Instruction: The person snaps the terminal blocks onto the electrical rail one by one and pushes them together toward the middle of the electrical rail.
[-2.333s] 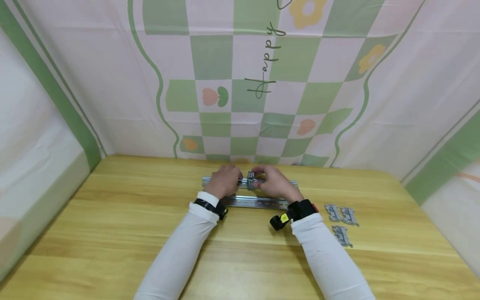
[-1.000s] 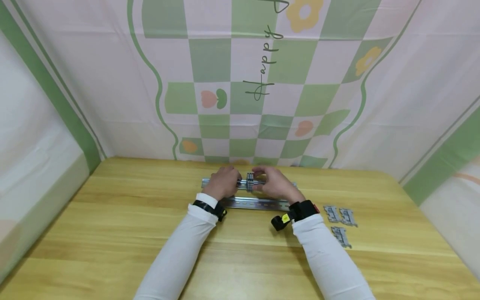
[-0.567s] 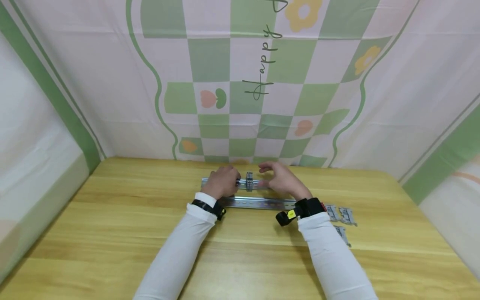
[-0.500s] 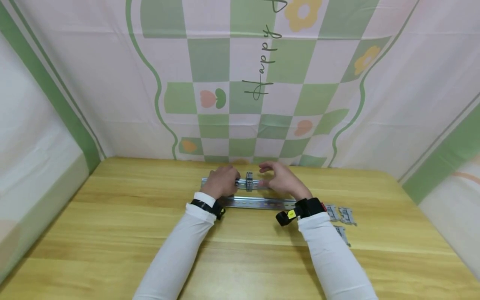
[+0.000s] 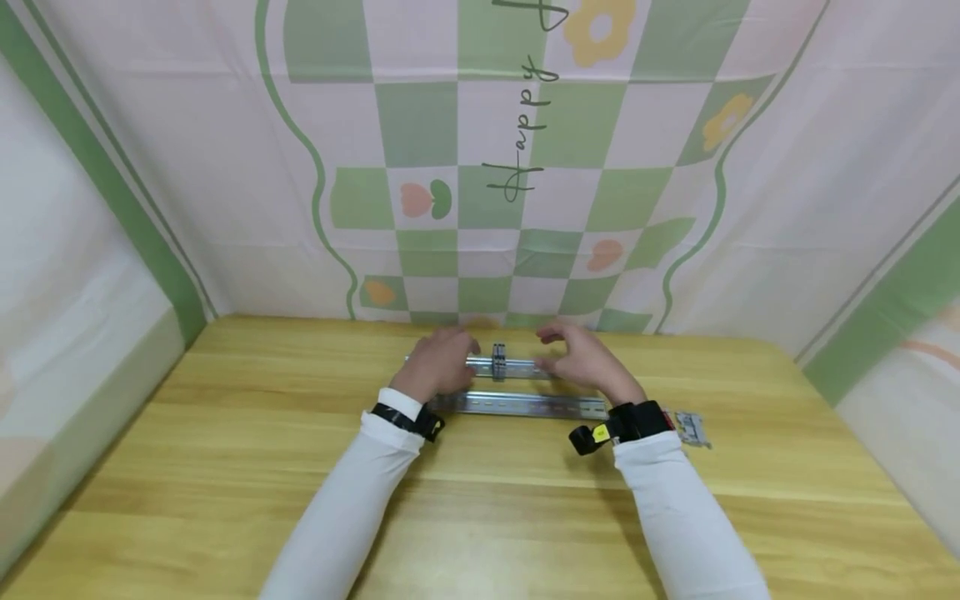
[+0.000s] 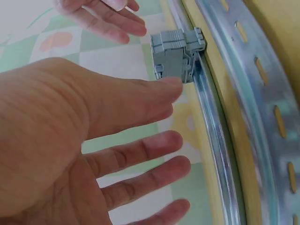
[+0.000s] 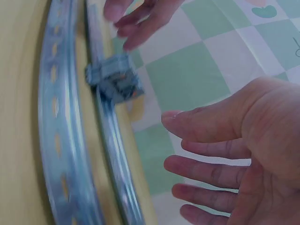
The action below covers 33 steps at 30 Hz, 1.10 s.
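A small stack of grey DIN-rail terminal blocks [image 5: 498, 361] sits upright across the far metal DIN rail [image 5: 525, 369], near its middle. My left hand [image 5: 437, 362] hovers by the rail's left part, its fingers spread and holding nothing. In the left wrist view the thumb of that hand [image 6: 117, 108] overlaps the lower edge of the terminal blocks [image 6: 173, 54]. On the other side, my right hand [image 5: 588, 360] is apart from the stack, over the rail's right part. The right wrist view shows its fingers [image 7: 206, 168] loosely extended, with nothing between them.
A second slotted DIN rail [image 5: 525, 405] lies parallel, closer to me. To the right, a loose grey terminal block [image 5: 692, 428] lies flat on the wooden table [image 5: 480, 517], partly beside my right wrist strap. A patterned cloth [image 5: 491, 250] hangs behind the table's far edge.
My right hand has let go of the terminal blocks and moved right, its arm now covering other loose blocks. The left hand has shifted slightly left and its fingers have loosened. The stack stays on the rail.
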Motion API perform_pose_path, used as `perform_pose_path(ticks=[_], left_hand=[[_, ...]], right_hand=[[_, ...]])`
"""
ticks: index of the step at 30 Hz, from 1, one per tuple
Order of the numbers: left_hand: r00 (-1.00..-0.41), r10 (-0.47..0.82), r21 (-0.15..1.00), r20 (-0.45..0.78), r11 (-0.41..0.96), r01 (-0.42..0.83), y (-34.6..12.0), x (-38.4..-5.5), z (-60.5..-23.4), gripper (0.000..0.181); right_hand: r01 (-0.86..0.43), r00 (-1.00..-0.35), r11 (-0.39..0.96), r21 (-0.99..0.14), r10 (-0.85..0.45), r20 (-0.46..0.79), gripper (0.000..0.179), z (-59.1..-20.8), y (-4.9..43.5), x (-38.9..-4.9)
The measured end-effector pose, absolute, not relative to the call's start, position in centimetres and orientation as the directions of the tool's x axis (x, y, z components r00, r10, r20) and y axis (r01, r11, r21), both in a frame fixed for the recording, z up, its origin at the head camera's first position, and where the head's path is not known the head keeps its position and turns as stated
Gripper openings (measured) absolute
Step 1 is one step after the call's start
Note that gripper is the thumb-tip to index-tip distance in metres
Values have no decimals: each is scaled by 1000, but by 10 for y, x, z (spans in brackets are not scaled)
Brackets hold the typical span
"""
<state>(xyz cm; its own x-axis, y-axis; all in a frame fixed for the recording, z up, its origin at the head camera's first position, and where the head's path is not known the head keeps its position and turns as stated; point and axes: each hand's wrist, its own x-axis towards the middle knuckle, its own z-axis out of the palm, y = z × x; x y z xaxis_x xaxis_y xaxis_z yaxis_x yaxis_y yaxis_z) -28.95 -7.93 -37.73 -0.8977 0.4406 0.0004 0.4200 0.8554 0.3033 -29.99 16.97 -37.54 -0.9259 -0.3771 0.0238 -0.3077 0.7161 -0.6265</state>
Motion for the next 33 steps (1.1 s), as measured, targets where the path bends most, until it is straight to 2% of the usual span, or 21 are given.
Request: perform_pose_path(ticks=[5, 15, 23, 33], left_hand=[[-863, 504, 266, 22, 830, 491, -81, -282, -380, 28], [-782, 623, 312, 11, 741, 594, -79, -275, -389, 30], [-765, 643, 344, -34, 726, 595, -78, -275, -389, 33], [-768, 637, 337, -69, 739, 583, -76, -273, -389, 22]], right_hand=[[-316, -930, 764, -563, -366, 25, 50, -375, 189, -289], [-310, -933, 826, -471, -359, -14, 45, -373, 226, -277], [-311, -913, 867, -390, -386, -129, 48, -360, 258, -271], [-179, -894, 915, -361, -304, -330, 55, -352, 285, -267]])
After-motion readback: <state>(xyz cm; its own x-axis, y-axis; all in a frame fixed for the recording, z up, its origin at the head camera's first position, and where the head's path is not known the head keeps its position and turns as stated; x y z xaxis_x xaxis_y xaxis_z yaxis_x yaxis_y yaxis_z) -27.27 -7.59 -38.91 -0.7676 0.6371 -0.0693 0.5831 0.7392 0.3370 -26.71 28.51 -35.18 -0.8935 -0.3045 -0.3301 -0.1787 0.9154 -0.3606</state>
